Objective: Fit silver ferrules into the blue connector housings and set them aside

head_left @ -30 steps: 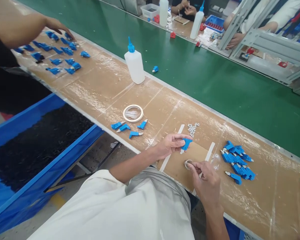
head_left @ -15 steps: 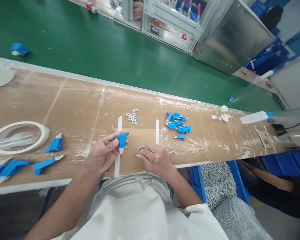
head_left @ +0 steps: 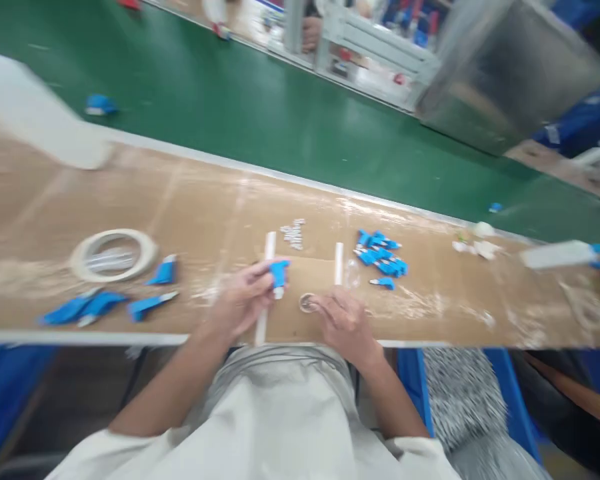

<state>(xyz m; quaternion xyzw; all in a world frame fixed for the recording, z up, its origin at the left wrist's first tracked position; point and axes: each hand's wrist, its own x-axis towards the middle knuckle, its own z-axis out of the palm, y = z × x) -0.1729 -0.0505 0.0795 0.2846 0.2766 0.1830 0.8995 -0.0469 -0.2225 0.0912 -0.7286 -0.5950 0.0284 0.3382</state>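
My left hand (head_left: 247, 297) is closed around a blue plastic part (head_left: 279, 272) with a white tip pointing down, held over the brown table near a white tape strip (head_left: 262, 327). To its right, my right hand (head_left: 345, 321) has its fingers pressed together at a small round cap or shallow dish (head_left: 307, 303). The fingertips touch its rim or inside; whether they hold some tiny thing cannot be made out. Small whitish metal pieces (head_left: 293, 235) lie in a loose pile beyond my hands. Several blue parts (head_left: 383, 257) are heaped to the right.
At left lie a roll of cream tape (head_left: 83, 257) and more blue parts (head_left: 153, 304). A blurred pale long shape (head_left: 75, 137) reaches over the table's far edge. Beyond runs a green belt (head_left: 280, 127). A bottle (head_left: 557, 255) lies right; below is a bin of metal pieces (head_left: 460, 393).
The view has swung left, so the table's things sit further right. My right fingertips have come onto the round cap, which shows more fully. My left hand still holds the blue part.
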